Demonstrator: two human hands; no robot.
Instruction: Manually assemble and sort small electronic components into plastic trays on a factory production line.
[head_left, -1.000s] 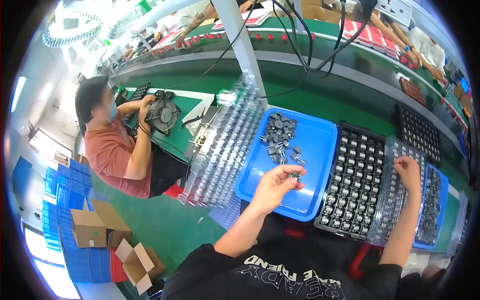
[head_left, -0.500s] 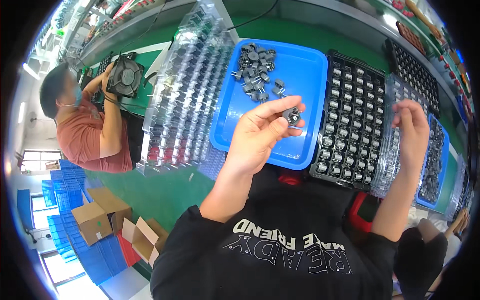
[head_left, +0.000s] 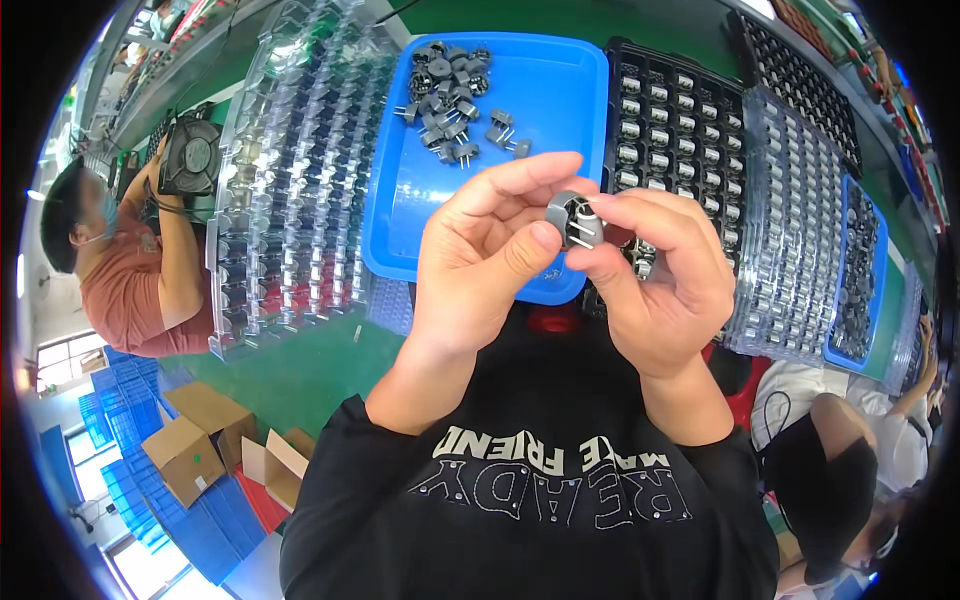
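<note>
In front of my chest, both hands meet around a small grey round part with metal pins (head_left: 581,229). My left hand (head_left: 478,245) pinches its left side between thumb and fingers. My right hand (head_left: 668,275) closes thumb and forefinger on its right side. Whether this is one piece or two pressed together is hard to make out between the fingertips. Just behind my hands lies a blue tray (head_left: 400,235), with a pile of similar grey round parts (head_left: 440,95) with pins at its far left.
Clear plastic trays (head_left: 290,190) of small parts stand left of the blue tray. To its right lie a black tray (head_left: 680,130) of silver parts, more clear trays (head_left: 795,230) and another blue tray (head_left: 858,270). A co-worker (head_left: 140,270) handles a black fan (head_left: 190,155) at left. Cardboard boxes (head_left: 185,460) sit lower left.
My right hand has come left from above the clear trays to meet my left hand at the grey part. The whole view has shifted, with the trays now farther up and left.
</note>
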